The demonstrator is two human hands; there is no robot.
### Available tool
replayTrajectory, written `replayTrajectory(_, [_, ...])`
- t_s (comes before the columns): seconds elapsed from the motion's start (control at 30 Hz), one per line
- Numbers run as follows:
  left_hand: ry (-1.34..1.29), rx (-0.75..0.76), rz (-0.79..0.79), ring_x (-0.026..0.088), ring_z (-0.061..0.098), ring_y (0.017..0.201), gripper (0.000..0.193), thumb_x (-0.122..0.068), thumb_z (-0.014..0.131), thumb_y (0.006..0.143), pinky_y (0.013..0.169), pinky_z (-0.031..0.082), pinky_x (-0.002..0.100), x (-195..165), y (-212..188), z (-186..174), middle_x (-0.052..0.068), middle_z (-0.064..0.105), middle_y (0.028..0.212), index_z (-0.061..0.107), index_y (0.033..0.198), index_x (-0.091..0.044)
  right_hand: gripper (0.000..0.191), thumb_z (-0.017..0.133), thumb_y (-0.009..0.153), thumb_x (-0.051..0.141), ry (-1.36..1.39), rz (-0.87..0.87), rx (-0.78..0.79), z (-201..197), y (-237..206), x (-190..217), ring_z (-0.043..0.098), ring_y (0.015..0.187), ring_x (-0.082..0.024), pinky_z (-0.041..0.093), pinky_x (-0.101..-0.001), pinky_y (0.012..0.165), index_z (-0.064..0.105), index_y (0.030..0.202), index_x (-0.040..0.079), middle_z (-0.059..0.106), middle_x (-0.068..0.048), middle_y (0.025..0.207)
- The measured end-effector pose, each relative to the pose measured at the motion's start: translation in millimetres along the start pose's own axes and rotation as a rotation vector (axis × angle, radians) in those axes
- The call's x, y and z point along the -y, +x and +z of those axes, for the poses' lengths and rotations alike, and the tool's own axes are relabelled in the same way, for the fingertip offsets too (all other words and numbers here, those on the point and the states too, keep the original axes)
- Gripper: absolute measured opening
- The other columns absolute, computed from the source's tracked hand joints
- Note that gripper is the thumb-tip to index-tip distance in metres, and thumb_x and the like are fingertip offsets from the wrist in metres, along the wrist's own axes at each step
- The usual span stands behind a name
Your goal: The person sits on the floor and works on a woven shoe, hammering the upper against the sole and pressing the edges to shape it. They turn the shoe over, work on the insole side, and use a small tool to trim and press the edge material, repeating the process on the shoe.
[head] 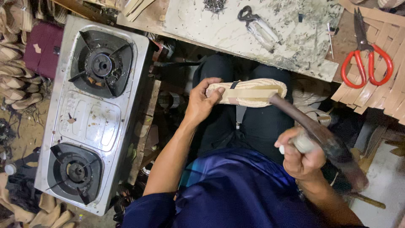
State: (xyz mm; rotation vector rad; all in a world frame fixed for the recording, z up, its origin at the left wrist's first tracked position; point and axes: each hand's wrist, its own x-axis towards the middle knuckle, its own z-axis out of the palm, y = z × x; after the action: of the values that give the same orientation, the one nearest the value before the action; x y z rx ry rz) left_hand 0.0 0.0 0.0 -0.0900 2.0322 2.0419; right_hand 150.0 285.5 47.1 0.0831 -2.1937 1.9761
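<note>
The left hand (201, 101) curls its fingers (215, 96) over the left end of a woven, cream-coloured sandal sole (249, 92), thumb on top, gripping it firmly as it lies across the person's lap over dark trousers. A tan strap runs lengthwise along the sole and a dark band crosses it near the left hand. The right hand (300, 157) is clenched into a fist around the pale handle of a hammer (314, 131), whose dark head touches the right end of the sole. On the far side, a scuffed tabletop (202, 25) carries a heap of small nails (214, 5) and metal pincers (259, 26). Red-handled scissors (366, 55) lie on woven strips at far right. A two-burner gas stove (90, 114) sits to the left. No packages or labels can be made out.
</note>
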Motion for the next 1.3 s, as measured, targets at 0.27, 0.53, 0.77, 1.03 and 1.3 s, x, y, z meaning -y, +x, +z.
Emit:
replayTrajectory(0.27, [-0.057,0.008,-0.015,0.007,0.063,0.084,0.033,-0.014,0.071,0.095,0.076,0.054,0.024,-5.0,2.6,6.4,0.003,0.072,0.101,0.067,0.124,0.001,0.022,0.057,0.105,0.015,-0.193,0.166,-0.021,-5.5,17.4,3.7,0.064,0.064,-0.016,0.056,-0.0299,0.055,0.051,0.124,0.004,0.065,-0.009,0.083])
replayTrajectory(0.53, [-0.011,0.002,-0.027,0.007,0.062,0.081,0.034,-0.015,0.072,0.095,0.073,0.053,0.024,-3.5,4.8,9.1,0.003,0.071,0.096,0.067,0.124,0.001,0.031,0.062,0.102,0.014,-0.289,0.438,-0.14,4.7,11.8,-16.5,0.061,0.058,-0.017,0.05,-0.0329,0.051,0.05,0.125,-0.001,0.061,-0.009,0.075])
replayTrajectory(0.77, [-0.039,0.004,-0.002,0.007,0.064,0.086,0.033,-0.015,0.071,0.095,0.077,0.054,0.024,-0.7,3.1,7.5,0.003,0.073,0.103,0.066,0.124,0.0,0.04,0.06,0.101,0.022,-0.278,0.429,-0.161,4.9,16.3,-3.1,0.063,0.059,-0.013,0.053,-0.0293,0.051,0.05,0.133,0.0,0.063,-0.006,0.08])
replayTrajectory(1.03, [-0.009,0.018,0.04,0.008,0.066,0.092,0.032,-0.014,0.071,0.096,0.082,0.056,0.025,0.7,-4.4,8.1,0.004,0.073,0.108,0.067,0.124,0.001,0.046,0.06,0.11,0.035,0.135,-0.316,-0.227,-1.0,13.7,41.8,0.067,0.067,-0.017,0.058,-0.0286,0.065,0.046,0.144,0.008,0.068,-0.01,0.086])
replayTrajectory(1.3, [0.104,0.021,0.02,0.016,0.067,0.087,0.035,-0.022,0.071,0.097,0.08,0.057,0.031,-21.4,-10.5,4.7,0.009,0.075,0.101,0.069,0.125,-0.002,0.037,0.068,0.097,0.025,-0.519,0.283,0.146,25.7,55.8,28.3,0.069,0.066,-0.021,0.054,-0.0353,0.056,0.058,0.122,-0.001,0.067,-0.013,0.079])
